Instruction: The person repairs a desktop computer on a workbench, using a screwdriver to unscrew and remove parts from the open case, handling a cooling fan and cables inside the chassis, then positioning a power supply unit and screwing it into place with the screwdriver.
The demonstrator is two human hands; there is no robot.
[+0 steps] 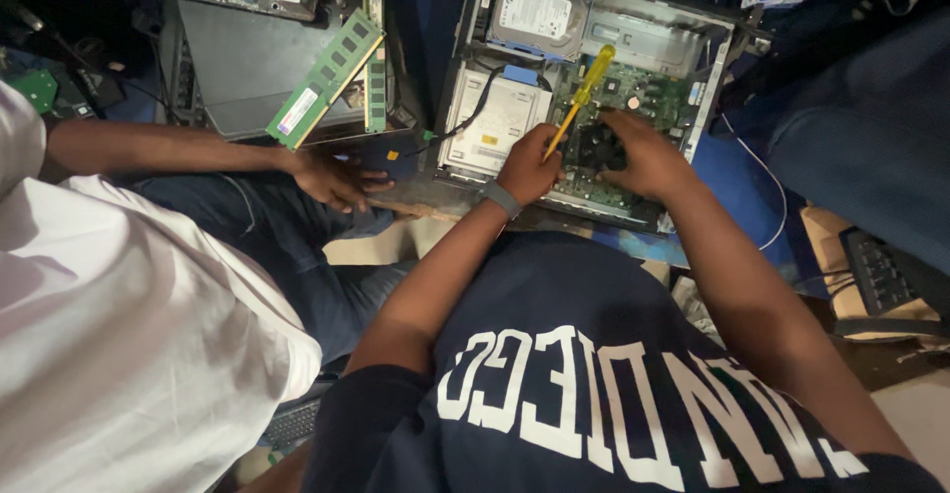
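Note:
An open desktop computer case (465, 77) lies in front of me, its green motherboard (658, 97) exposed. My left hand (526, 164), with a grey band on the wrist, grips a yellow screwdriver (590, 75) low on its shaft, the handle pointing away from me. My right hand (648, 156) rests on the black cooler fan (596, 147) in the middle of the board, fingers curled on its edge. What the screwdriver tip touches is hidden by my hand.
A silver hard drive (539, 16) and a white drive box (495, 122) sit inside the case. Two green memory sticks (325, 79) lie on a dark grey panel (247, 57). Another person's hand (334, 178) holds a dark object at the left. A keyboard (879, 270) lies at the right.

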